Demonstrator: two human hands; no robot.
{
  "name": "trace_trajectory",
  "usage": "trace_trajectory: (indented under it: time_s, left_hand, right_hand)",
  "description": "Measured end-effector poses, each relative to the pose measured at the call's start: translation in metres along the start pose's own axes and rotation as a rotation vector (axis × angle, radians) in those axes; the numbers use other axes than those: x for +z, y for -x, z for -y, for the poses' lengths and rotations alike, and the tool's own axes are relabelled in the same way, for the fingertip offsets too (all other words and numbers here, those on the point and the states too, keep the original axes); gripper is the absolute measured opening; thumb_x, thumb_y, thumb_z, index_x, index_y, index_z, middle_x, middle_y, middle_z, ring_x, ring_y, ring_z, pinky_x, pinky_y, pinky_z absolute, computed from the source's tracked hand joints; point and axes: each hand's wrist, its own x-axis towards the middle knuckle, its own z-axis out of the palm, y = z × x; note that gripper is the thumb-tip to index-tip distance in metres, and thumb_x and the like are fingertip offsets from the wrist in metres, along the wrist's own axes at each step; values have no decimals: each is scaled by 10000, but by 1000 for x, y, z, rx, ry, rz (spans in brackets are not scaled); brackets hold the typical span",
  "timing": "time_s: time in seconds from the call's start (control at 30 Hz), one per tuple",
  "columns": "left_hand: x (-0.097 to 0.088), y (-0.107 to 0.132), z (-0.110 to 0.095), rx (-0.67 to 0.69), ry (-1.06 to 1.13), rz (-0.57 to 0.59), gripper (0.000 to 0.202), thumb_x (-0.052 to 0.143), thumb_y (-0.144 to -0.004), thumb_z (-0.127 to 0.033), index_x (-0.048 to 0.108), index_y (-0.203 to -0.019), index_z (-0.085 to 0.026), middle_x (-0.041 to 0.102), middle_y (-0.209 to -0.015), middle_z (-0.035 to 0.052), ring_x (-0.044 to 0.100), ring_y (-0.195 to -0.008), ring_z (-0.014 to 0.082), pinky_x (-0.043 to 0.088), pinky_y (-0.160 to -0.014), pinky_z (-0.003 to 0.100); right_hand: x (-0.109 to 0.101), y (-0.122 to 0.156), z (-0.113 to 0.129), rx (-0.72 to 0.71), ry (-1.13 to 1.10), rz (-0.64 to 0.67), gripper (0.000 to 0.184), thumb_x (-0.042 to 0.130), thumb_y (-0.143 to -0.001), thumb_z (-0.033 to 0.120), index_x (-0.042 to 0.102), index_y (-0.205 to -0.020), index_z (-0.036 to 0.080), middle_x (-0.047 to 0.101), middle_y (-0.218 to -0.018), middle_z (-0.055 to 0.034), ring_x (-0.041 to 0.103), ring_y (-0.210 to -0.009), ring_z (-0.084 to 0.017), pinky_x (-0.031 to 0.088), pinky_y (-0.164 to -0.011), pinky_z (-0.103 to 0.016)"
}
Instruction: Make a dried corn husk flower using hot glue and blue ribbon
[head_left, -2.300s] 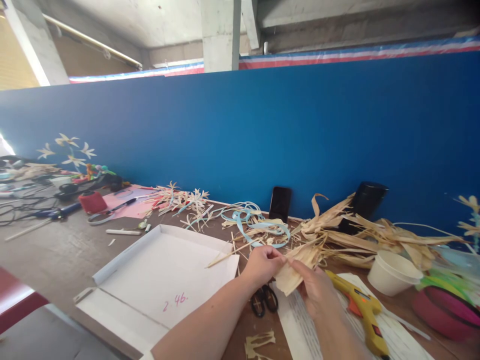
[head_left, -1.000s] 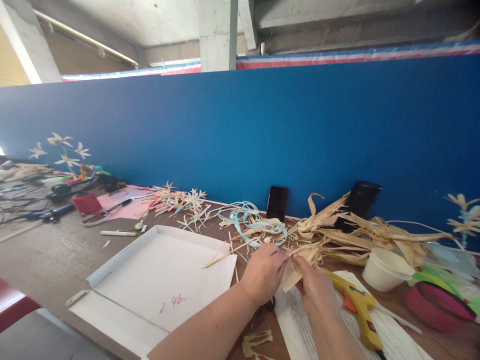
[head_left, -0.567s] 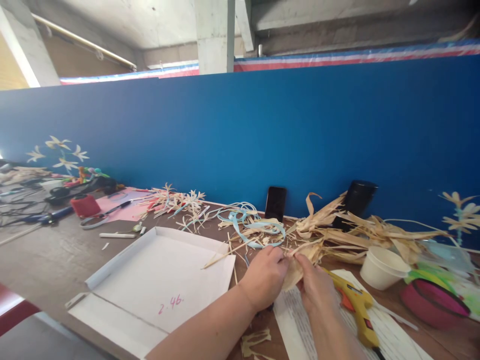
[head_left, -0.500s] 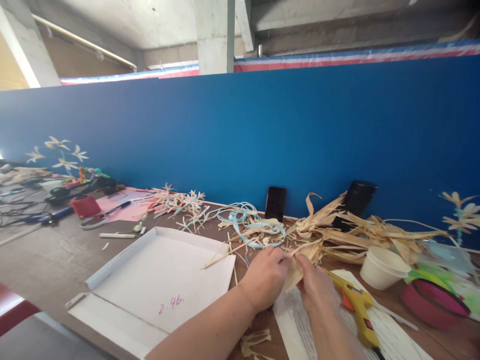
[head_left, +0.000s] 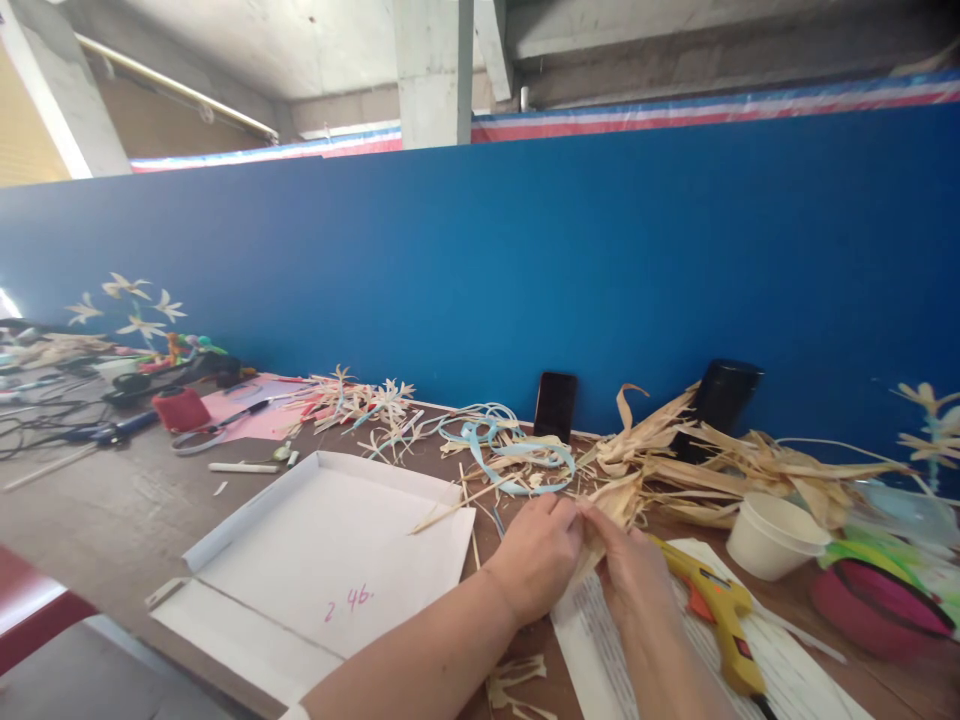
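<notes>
Between my hands is a pale dried corn husk, its wide end showing past my fingers. My left hand pinches it from the left, fingers curled. On the other side my right hand grips it, thumb and fingertips meeting those of the left. The fingertips partly hide the husk. Just right of my right hand lies a yellow glue gun on printed paper. A heap of dried corn husks spreads beyond my hands.
A white box lid with pink writing lies left. Blue ribbon, a phone and a black cylinder are by the blue partition. A paper cup and a pink bowl stand right.
The view has shifted slightly, so things sit a little further right. Both hands stay on the corn husk, with the fingertips a bit closer together and less of the husk showing below them.
</notes>
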Motion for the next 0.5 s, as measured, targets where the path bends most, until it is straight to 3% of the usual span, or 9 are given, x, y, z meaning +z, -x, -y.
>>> trace_trajectory:
  time_s: [0.2, 0.5]
  left_hand:
    - [-4, 3, 0, -32, 22, -44, 182, 353, -887, -187, 529, -901, -147, 496, -868, 76, 452, -802, 180, 427, -711, 318]
    - [-3, 4, 8, 20, -5, -74, 189, 358, -893, -188, 542, -910, -152, 518, -855, 62, 446, -799, 174, 407, -732, 321]
  right_hand:
    - [-3, -2, 7, -13, -102, -84, 531, 816, -409, 164, 622, -902, 136, 686, -720, -31, 635, -599, -191, 515, -512, -269]
    - [-5, 2, 14, 4, -91, -74, 534, 831, -431, 231, 615, -914, 163, 690, -743, -53, 648, -618, -218, 531, -515, -299]
